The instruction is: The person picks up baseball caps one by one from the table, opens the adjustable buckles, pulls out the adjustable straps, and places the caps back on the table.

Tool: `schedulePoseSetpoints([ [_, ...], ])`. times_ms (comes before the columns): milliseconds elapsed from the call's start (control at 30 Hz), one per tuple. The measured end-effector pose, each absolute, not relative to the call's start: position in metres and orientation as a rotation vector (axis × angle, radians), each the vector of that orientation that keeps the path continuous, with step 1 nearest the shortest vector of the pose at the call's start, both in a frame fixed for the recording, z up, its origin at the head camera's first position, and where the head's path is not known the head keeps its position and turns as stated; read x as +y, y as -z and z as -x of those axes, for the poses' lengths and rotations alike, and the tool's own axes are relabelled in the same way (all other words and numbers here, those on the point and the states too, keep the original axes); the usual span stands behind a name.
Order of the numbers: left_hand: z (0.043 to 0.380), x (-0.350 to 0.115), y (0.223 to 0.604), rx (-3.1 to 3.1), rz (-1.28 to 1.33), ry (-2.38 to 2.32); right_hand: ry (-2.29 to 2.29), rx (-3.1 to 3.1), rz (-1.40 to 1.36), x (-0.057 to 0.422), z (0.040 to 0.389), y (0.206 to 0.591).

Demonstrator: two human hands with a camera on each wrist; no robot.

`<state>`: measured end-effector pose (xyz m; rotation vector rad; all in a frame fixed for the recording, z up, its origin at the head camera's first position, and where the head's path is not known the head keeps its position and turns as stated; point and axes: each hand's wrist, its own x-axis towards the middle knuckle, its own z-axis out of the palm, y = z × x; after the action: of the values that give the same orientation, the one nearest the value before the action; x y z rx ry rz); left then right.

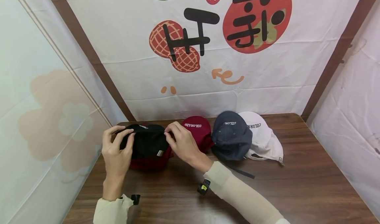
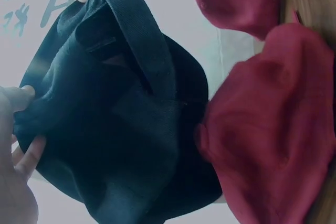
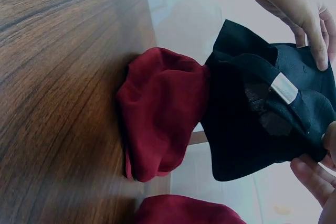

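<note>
Both hands hold a black cap (image 1: 148, 143) between them, at the left of the table. My left hand (image 1: 116, 151) pinches its left edge with fingertips and thumb, and my right hand (image 1: 184, 144) pinches the right edge. The cap is tipped so that its hollow inside and a back strap (image 2: 142, 35) show in the left wrist view. A pale tag (image 3: 284, 87) stands out on the black cloth in the right wrist view. Close under the black cap lies a dark red cap (image 3: 163, 108), partly hidden by it in the head view.
Right of the hands, a second dark red cap (image 1: 197, 128), a navy cap (image 1: 231, 138) and a white cap (image 1: 265, 138) stand in an overlapping row along the back of the wooden table (image 1: 297, 191). A dark strap (image 1: 241, 173) trails before the navy cap. Printed cloth walls (image 1: 133, 75) enclose the table.
</note>
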<state>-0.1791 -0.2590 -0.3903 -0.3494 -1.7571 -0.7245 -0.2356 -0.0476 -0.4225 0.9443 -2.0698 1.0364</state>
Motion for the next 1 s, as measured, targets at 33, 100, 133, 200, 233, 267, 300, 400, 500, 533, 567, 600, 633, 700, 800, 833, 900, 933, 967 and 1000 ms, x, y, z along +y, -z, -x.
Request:
schedulePoseSetpoints([
  [33, 0.179, -0.257, 0.389, -1.752, 0.352, 0.728, -1.042, -2.068, -0.944, -0.046, 0.235, 0.422],
  [100, 0.179, -0.254, 0.387, -1.744, 0.355, 0.732, -1.052, -2.066, -0.942, -0.044, 0.235, 0.421],
  [133, 0.179, -0.253, 0.386, -1.74, 0.358, 0.734, -1.056, -2.063, -0.942, -0.042, 0.235, 0.42],
  [200, 0.179, -0.25, 0.384, -1.737, 0.36, 0.737, -1.068, -2.054, -0.944, -0.04, 0.234, 0.419],
  [233, 0.179, -0.249, 0.383, -1.736, 0.362, 0.737, -1.073, -2.05, -0.947, -0.039, 0.234, 0.419],
  [267, 0.18, -0.248, 0.383, -1.734, 0.364, 0.739, -1.078, -2.044, -0.949, -0.037, 0.233, 0.418],
  [300, 0.18, -0.248, 0.382, -1.733, 0.365, 0.741, -1.082, -2.04, -0.952, -0.036, 0.233, 0.417],
  [400, 0.181, -0.246, 0.379, -1.73, 0.369, 0.744, -1.093, -2.027, -0.96, -0.033, 0.231, 0.415],
  [500, 0.181, -0.245, 0.376, -1.728, 0.374, 0.749, -1.106, -2.023, -0.969, -0.03, 0.229, 0.412],
  [533, 0.181, -0.244, 0.374, -1.727, 0.379, 0.749, -1.114, -2.019, -0.972, -0.029, 0.228, 0.411],
  [567, 0.181, -0.243, 0.373, -1.727, 0.385, 0.751, -1.119, -2.013, -0.977, -0.028, 0.227, 0.41],
  [600, 0.181, -0.243, 0.372, -1.727, 0.392, 0.751, -1.129, -2.008, -0.983, -0.027, 0.226, 0.409],
  [633, 0.181, -0.242, 0.37, -1.726, 0.399, 0.753, -1.139, -2.002, -0.989, -0.026, 0.224, 0.408],
  [700, 0.18, -0.242, 0.368, -1.724, 0.411, 0.756, -1.152, -1.991, -1.0, -0.024, 0.222, 0.406],
  [800, 0.179, -0.241, 0.365, -1.725, 0.421, 0.759, -1.174, -1.973, -1.012, -0.022, 0.219, 0.402],
  [833, 0.178, -0.24, 0.364, -1.722, 0.422, 0.762, -1.178, -1.968, -1.014, -0.022, 0.218, 0.4],
  [900, 0.176, -0.239, 0.361, -1.717, 0.422, 0.767, -1.187, -1.96, -1.012, -0.021, 0.216, 0.398],
  [933, 0.175, -0.238, 0.36, -1.713, 0.424, 0.769, -1.195, -1.956, -1.012, -0.02, 0.215, 0.396],
  [967, 0.174, -0.237, 0.358, -1.709, 0.426, 0.773, -1.204, -1.95, -1.011, -0.02, 0.214, 0.394],
  [1000, 0.173, -0.235, 0.357, -1.706, 0.43, 0.775, -1.211, -1.944, -1.012, -0.019, 0.213, 0.393],
])
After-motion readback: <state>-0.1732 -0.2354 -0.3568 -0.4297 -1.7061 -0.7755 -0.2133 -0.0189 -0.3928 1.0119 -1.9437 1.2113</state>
